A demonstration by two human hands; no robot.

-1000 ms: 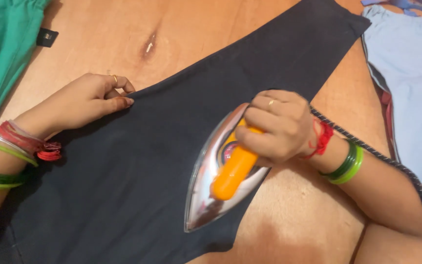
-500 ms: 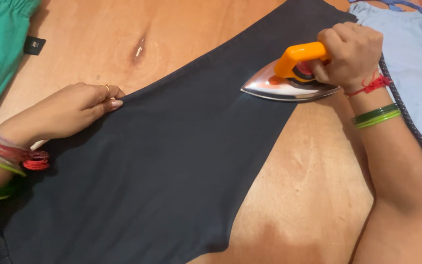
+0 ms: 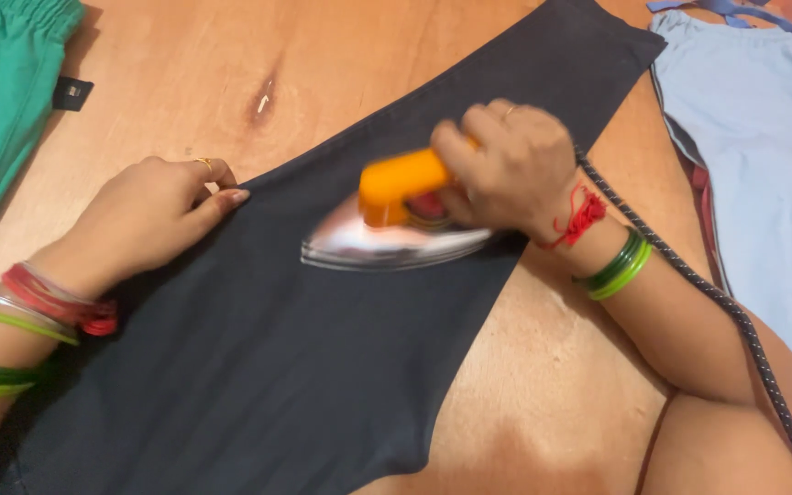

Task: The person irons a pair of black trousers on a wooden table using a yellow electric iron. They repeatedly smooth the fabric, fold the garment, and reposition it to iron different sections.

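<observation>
A dark navy garment lies spread across a wooden table. My right hand grips the orange handle of a silver clothes iron, which rests on the garment near its right edge and looks motion-blurred. My left hand lies flat on the garment's upper left edge, fingers together, pinning the cloth to the wood. Bangles circle both wrists, and a red thread is tied on the right one.
A green garment lies at the far left. A light blue garment lies at the right. The iron's braided cord runs along my right forearm toward the lower right corner.
The iron went from the garment's middle up to its top right corner, then slid back left onto the middle. My left hand has stayed on the cloth's edge.
</observation>
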